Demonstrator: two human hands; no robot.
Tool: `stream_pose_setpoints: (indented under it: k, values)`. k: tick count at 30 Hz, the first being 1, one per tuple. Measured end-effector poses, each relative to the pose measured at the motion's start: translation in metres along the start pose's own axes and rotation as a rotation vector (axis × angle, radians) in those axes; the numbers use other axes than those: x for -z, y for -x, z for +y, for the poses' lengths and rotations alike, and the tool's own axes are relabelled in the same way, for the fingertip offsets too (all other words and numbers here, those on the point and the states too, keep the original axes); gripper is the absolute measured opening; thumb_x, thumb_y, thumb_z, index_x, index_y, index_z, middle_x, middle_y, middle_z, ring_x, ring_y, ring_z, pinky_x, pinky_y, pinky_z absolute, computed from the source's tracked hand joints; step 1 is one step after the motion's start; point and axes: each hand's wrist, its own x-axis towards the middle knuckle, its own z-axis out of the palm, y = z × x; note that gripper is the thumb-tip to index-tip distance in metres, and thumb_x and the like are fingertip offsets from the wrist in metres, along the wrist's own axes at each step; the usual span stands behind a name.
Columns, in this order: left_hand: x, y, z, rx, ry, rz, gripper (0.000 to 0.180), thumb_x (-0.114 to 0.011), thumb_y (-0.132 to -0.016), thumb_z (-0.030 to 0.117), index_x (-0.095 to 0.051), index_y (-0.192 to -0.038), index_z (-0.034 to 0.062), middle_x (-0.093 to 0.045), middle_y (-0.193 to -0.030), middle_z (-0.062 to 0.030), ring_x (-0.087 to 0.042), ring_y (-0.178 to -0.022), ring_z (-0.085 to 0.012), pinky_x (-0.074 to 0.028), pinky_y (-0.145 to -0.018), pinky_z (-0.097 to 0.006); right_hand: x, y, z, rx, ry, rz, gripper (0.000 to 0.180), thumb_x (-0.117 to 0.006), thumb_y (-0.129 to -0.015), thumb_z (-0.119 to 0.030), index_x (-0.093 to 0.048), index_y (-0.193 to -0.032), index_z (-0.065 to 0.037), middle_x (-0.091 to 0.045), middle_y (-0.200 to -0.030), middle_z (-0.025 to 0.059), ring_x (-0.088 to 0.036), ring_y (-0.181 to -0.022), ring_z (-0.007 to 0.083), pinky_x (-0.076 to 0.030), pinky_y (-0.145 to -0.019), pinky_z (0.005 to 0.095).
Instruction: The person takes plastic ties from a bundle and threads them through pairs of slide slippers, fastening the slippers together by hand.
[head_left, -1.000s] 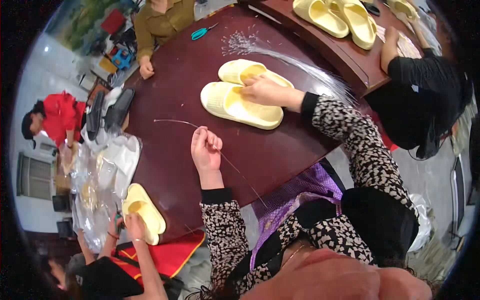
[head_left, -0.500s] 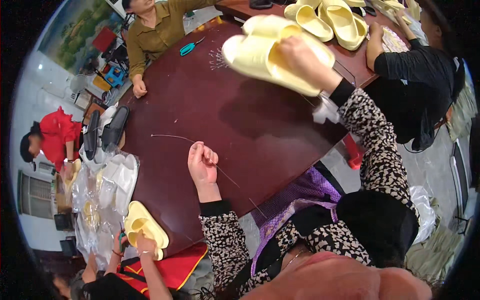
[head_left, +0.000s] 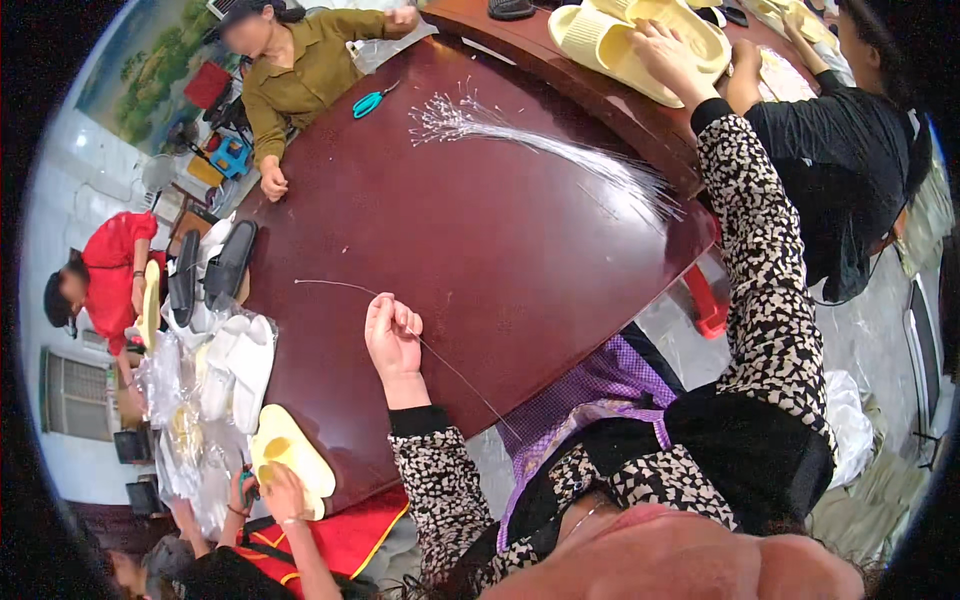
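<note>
My left hand [head_left: 393, 340] is closed over the middle of the table and pinches a thin whitish strand [head_left: 455, 370]. One end of the strand curves off to the left, while the other runs down toward the purple checked apron [head_left: 580, 385]. Stretched out to the far right, my right hand [head_left: 668, 58] has its fingers on a pair of pale yellow slippers [head_left: 615, 62] at the second table; the thumb is hidden. A fanned bundle of similar white strands [head_left: 560, 145] lies on the dark red table [head_left: 480, 270].
Teal-handled scissors [head_left: 372, 103] lie by a person in an olive shirt [head_left: 305, 75]. Black slippers [head_left: 230, 260] and bagged white slippers [head_left: 245, 365] line the left edge. A co-worker's hand [head_left: 285, 490] holds a yellow slipper [head_left: 300, 455]. Someone in black [head_left: 830, 170] sits at far right.
My right hand has carried the yellow slippers up and right to the second table, uncovering the strand bundle. My left hand has shifted slightly left with its strand.
</note>
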Motion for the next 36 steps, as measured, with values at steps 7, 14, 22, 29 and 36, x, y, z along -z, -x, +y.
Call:
stream_pose_setpoints:
  k: [7,14,22,29,36]
  values:
    - [0.000,0.006,0.005,-0.017,-0.004,0.050,0.011,-0.047,-0.094,0.014,-0.054,-0.093,0.0052,-0.042,-0.059,-0.0013,-0.036,-0.048,-0.0105,-0.029,-0.044,-0.025,0.033,0.010,-0.032,-0.032,-0.147,-0.281,0.028,-0.051,-0.079,-0.012,-0.060,-0.106,-0.014,-0.052,-0.122,0.0046,-0.044,-0.118,0.0243,-0.038,-0.093,0.0428]
    - [0.030,0.036,0.017,-0.011,0.040,0.068,0.010,-0.052,-0.091,0.011,-0.054,-0.093,0.0023,-0.036,-0.059,0.0003,-0.033,-0.048,-0.0098,-0.027,-0.043,-0.024,0.050,0.021,-0.065,0.192,-0.253,-0.165,0.031,-0.049,-0.082,-0.010,-0.061,-0.111,-0.010,-0.060,-0.116,0.0106,-0.054,-0.108,0.0270,-0.044,-0.088,0.0349]
    - [0.049,0.088,0.018,0.002,0.040,0.146,0.005,-0.053,-0.089,0.008,-0.053,-0.089,0.0030,-0.048,-0.061,-0.0020,-0.040,-0.047,-0.0098,-0.032,-0.042,-0.024,0.077,0.074,-0.078,-0.150,-0.565,-0.505,0.034,-0.045,-0.089,-0.021,-0.057,-0.120,-0.012,-0.058,-0.119,0.0116,-0.053,-0.112,0.0250,-0.041,-0.093,0.0366]
    - [0.052,0.093,0.009,0.014,0.047,0.133,0.005,-0.054,-0.087,0.008,-0.053,-0.083,0.0048,-0.049,-0.061,-0.0026,-0.042,-0.047,-0.0094,-0.033,-0.039,-0.023,0.126,0.070,-0.094,-0.111,-0.150,-0.718,0.038,-0.040,-0.092,-0.029,-0.056,-0.122,-0.011,-0.050,-0.131,0.0130,-0.050,-0.116,0.0237,-0.042,-0.094,0.0344]
    - [0.046,0.076,0.008,0.010,0.012,0.132,0.006,-0.056,-0.086,0.009,-0.055,-0.087,0.0032,-0.050,-0.062,-0.0027,-0.043,-0.048,-0.0099,-0.035,-0.040,-0.023,0.056,0.088,-0.052,0.077,0.053,-0.609,0.033,-0.038,-0.094,-0.029,-0.058,-0.117,-0.017,-0.060,-0.111,0.0136,-0.059,-0.096,0.0341,-0.046,-0.081,0.0418]
